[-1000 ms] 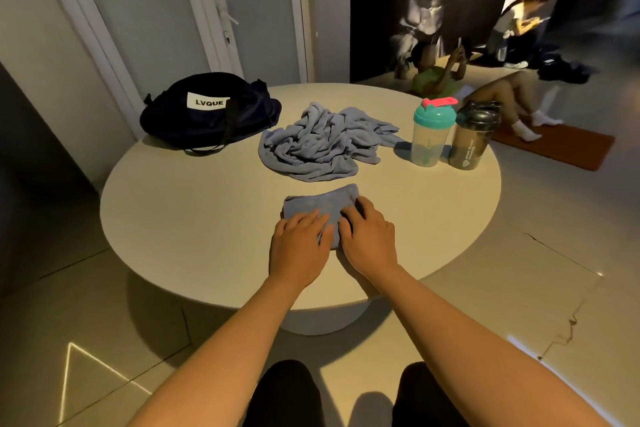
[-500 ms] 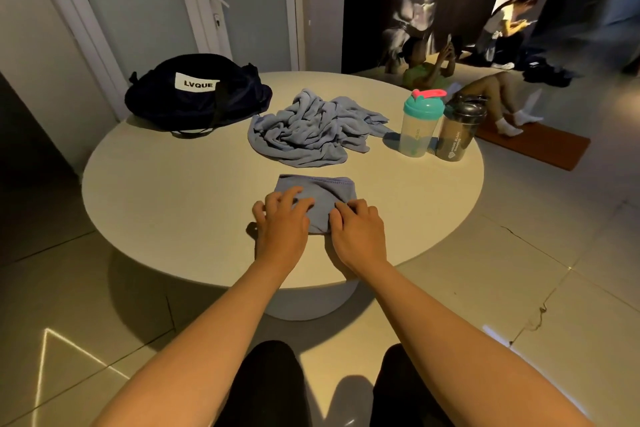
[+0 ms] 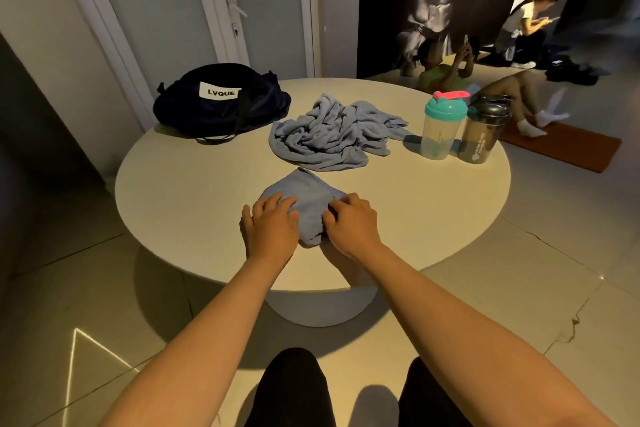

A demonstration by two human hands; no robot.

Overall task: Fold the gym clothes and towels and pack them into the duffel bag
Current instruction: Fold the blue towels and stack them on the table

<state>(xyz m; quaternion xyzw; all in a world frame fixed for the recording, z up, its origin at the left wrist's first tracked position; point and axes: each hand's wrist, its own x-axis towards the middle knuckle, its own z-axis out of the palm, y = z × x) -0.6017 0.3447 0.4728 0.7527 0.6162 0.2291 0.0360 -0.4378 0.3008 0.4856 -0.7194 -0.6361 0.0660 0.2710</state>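
Pressing small folded blue-grey cloth (image 3: 306, 192) with left hand (image 3: 272, 227), fingers spread; pinching its edge with right hand (image 3: 351, 224), fingers curled.

Blocked mid-table by the crumpled towel (image 3: 332, 135). Behind and left of the towel, blocked by the duffel bag (image 3: 221, 107), just beside it. Right of the towel, blocked by a teal-lidded shaker (image 3: 441, 135) and a dark shaker (image 3: 483, 139), side by side. Open across bare table (image 3: 194, 191) left-front and right-front of the towel. In front, only a narrow strip before the folded cloth (image 3: 304, 194) under the left hand (image 3: 273, 229) and right hand (image 3: 353, 224).
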